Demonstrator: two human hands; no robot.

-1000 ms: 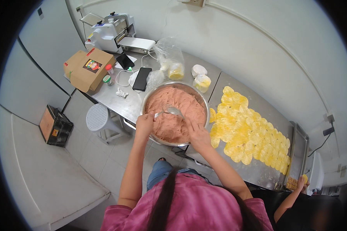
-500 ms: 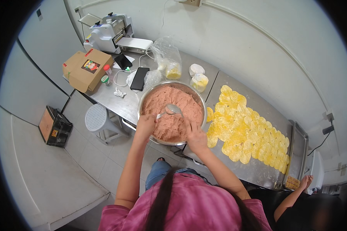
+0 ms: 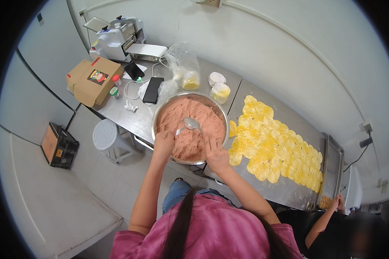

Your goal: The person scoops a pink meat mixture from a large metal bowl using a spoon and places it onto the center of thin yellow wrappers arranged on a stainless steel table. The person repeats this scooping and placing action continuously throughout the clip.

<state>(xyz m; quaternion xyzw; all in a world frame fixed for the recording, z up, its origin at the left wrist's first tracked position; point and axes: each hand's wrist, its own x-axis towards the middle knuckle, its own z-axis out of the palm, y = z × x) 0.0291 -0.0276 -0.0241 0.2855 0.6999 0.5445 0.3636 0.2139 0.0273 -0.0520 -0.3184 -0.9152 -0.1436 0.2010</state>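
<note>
Our left hand [image 3: 162,146] is curled tight on the end of a shiny spoon [image 3: 192,123]. The fingers of our right hand [image 3: 216,154] are close together and point down at the pink mash [image 3: 170,115]; we cannot tell if they pinch anything. The spoon is over the middle of the mash, inside a big metal bowl [image 3: 226,120] at the near edge of the tabletop [image 3: 112,110]. We think the mash is soft and sticky and the full bowl heavy, best held by both sides of its rim. The spoon looks stiff and light, maybe slippery if wet; hold its handle. To our right, thin yellow rounds [image 3: 272,146] overlap and look easy to tear. A white machine [image 3: 114,42] stands at the tabletop's far left corner.
</note>
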